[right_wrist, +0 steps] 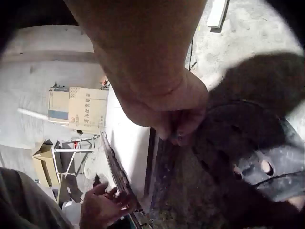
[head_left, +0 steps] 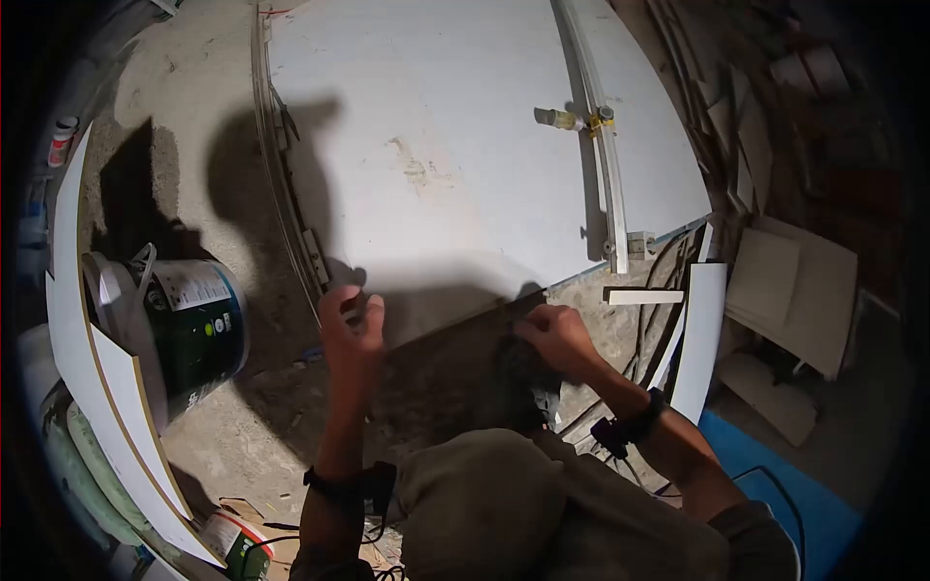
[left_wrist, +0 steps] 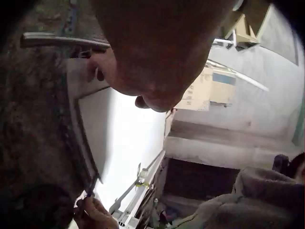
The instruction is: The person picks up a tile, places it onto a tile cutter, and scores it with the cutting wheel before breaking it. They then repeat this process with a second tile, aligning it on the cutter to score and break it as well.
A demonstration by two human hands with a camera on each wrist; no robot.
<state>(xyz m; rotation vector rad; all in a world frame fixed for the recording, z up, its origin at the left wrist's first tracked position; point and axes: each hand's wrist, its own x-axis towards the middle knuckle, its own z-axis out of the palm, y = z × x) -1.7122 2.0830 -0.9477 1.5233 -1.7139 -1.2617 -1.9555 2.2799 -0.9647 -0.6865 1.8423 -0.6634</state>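
Note:
A large white board (head_left: 455,145) lies flat before me, its front edge running past both hands. My left hand (head_left: 352,329) is at the board's front left corner, close to the long strip (head_left: 274,165) along its left side. The thumb and fingers of that hand are bent but apart, with nothing between them. By the front edge, my right hand (head_left: 560,337) is curled, thumb against fingers. In the left wrist view the right hand (left_wrist: 97,214) pinches a thin dark object (left_wrist: 90,188) at the board's corner; I cannot tell its kind.
A metal rail (head_left: 603,145) with a yellow-marked fitting (head_left: 562,119) crosses the board's right part. A green and white bucket (head_left: 199,320) lies on its side at left. White panels (head_left: 697,329) lean at right. A cardboard box (right_wrist: 88,107) stands beyond the board.

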